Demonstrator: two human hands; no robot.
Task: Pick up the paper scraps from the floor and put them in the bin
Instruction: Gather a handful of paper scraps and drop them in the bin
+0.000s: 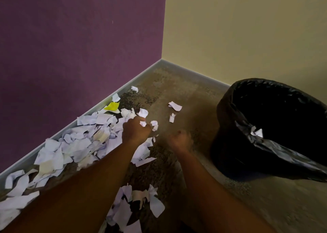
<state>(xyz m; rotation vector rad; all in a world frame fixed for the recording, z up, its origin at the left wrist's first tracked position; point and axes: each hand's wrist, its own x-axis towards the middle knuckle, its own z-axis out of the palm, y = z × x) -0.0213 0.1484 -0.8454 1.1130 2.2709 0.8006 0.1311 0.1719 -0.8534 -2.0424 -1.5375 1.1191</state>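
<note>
Torn white paper scraps (83, 144) lie heaped on the carpet along the purple wall, with one yellow scrap (112, 106) among them. More scraps (139, 202) lie between my forearms. My left hand (136, 131) is over the pile's right edge, fingers curled around a small white scrap (143, 123). My right hand (179, 140) hovers blurred over bare carpet, fingers curled; I cannot tell whether it holds anything. The bin (228, 126), lined with a black bag, stands at the right with a white scrap (257, 132) on its near rim.
Two walls meet in a corner (161, 59) ahead, purple on the left and cream on the right, with a grey skirting board. A few stray scraps (175, 106) lie on the brown carpet between the pile and the bin.
</note>
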